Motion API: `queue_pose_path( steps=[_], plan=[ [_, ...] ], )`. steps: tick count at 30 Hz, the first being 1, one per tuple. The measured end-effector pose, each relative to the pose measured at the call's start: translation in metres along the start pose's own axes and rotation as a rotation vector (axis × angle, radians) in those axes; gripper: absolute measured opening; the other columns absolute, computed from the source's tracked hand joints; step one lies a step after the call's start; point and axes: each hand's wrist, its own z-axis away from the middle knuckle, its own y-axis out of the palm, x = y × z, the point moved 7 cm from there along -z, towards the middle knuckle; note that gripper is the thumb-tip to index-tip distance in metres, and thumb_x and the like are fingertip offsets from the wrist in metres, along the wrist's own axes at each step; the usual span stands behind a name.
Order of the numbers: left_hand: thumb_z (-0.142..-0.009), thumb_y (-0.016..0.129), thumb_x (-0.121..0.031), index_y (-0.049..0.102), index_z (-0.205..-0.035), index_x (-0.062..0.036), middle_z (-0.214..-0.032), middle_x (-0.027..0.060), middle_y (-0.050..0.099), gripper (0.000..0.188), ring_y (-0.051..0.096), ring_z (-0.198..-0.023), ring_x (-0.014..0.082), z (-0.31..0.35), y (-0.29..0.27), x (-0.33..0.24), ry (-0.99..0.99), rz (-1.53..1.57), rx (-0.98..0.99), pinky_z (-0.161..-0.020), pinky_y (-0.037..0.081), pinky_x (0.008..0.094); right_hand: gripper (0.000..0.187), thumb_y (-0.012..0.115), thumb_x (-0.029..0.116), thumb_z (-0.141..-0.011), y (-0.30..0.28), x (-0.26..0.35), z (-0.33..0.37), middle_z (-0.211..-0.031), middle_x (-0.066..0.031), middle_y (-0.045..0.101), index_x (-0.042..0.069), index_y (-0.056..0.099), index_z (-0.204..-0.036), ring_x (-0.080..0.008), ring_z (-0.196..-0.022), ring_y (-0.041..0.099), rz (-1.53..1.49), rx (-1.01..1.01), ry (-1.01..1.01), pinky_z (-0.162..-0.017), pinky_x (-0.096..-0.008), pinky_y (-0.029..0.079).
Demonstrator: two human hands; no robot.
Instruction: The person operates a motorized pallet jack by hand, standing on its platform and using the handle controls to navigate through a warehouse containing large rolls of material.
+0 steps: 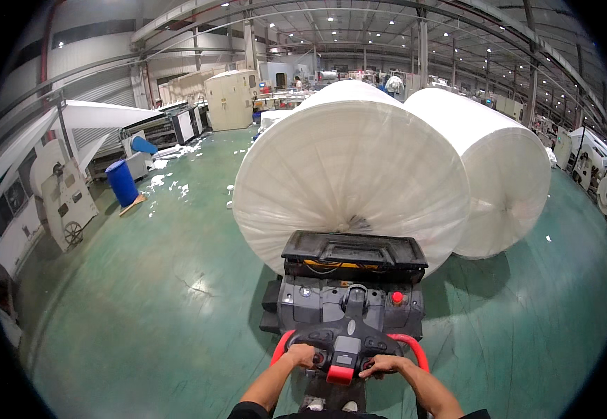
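Both of my hands are on the control handle (pixel 349 328) of an electric pallet truck (pixel 303 300). My left hand (pixel 302 355) is closed round the left grip, and my right hand (pixel 386 365) is closed on the right grip with its thumb side by the controls. A small display and a red part sit between them. The truck's black top cover (pixel 352 248) stands against a huge wrapped white paper roll (pixel 345 160). Whether the forks are under the roll is hidden. My shoes (pixel 315 403) show on the platform below the handle.
A second large paper roll (pixel 506 188) lies right beside the first. At left, a blue drum (pixel 121 183) stands near white scraps on the green floor (pixel 157 279). Machines (pixel 62 188) line the left side, a beige cabinet (pixel 229 101) stands behind, and more machinery (pixel 593 171) is at right.
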Motion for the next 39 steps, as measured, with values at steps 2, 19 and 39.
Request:
queue_pose_path(
  steps=[2,19,39],
  plan=[
    [-0.065,0.064,-0.029,0.069,-0.099,-0.0124,-0.095,0.0184,0.067,0.037,0.065,-0.089,0.0332,0.017,0.007,-0.019,0.015,-0.026,0.029,-0.078,0.052,0.0438,0.049,0.073,0.054,-0.071,0.02,-0.012,0.006,-0.06,-0.0002,0.051,0.007,0.058,-0.072,-0.011,-0.055,0.049,-0.011,0.0,-0.012,-0.05,-0.0269,0.038],
    [-0.064,0.064,-0.029,0.071,-0.084,-0.0078,-0.085,0.0152,0.068,0.03,0.067,-0.081,0.0302,0.192,0.1,-0.122,0.01,0.048,-0.18,-0.071,0.053,0.0407,0.07,0.066,0.072,-0.062,0.188,-0.074,0.082,-0.053,-0.006,0.054,0.002,0.059,-0.062,-0.0167,-0.051,0.055,0.215,-0.049,-0.018,-0.051,-0.0326,0.041],
    [-0.063,0.069,-0.04,0.068,-0.076,-0.0105,-0.072,0.014,0.067,0.032,0.067,-0.068,0.0305,0.46,0.355,-0.271,0.004,0.111,-0.22,-0.06,0.052,0.0423,0.07,0.07,0.068,-0.06,0.513,-0.143,0.224,-0.064,-0.0095,0.062,0.0,0.066,-0.074,-0.0216,-0.061,0.06,0.501,0.067,0.144,-0.057,-0.0355,0.046]
  ],
)
